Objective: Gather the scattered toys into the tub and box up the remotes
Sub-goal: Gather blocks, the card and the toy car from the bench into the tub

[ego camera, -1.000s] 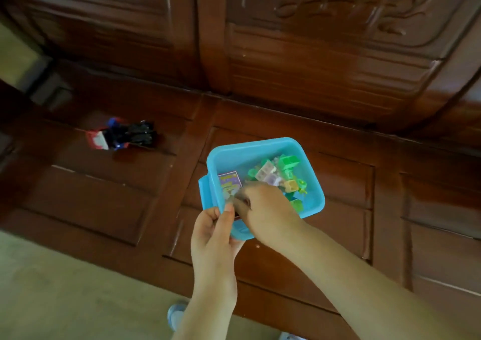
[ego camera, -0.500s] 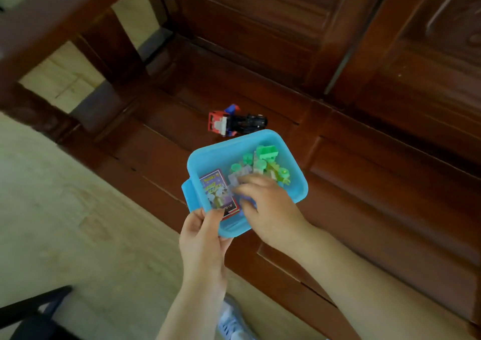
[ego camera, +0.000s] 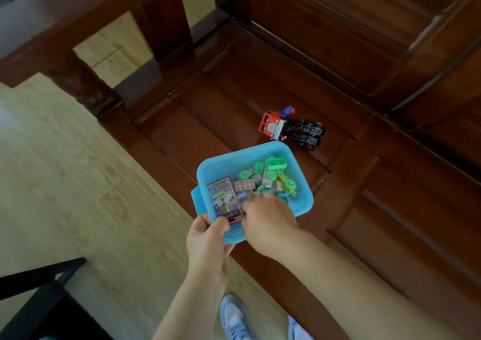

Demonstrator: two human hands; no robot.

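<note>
A light blue plastic tub (ego camera: 299, 173) is held over the edge of a dark wooden bench. My left hand (ego camera: 208, 238) grips its near corner from below. My right hand (ego camera: 268, 222) reaches into the tub from the near side, fingers curled down among the contents; whether it holds anything is hidden. Inside lie several green, grey and yellow building blocks (ego camera: 270, 177) and a small purple card box (ego camera: 223, 199). A red, blue and black toy truck robot (ego camera: 291, 128) lies on the bench seat just beyond the tub.
The wooden bench (ego camera: 208, 120) has a carved backrest at the upper right and an armrest at the upper left. Pale wood-look floor (ego camera: 65, 183) spreads to the left. A black furniture piece (ego camera: 39, 300) sits at the lower left. My light blue shoes (ego camera: 234, 316) show below.
The view has swung left and down, so the toy truck now sits just beyond the tub. My hands keep the same hold, and my right hand stays inside the tub.
</note>
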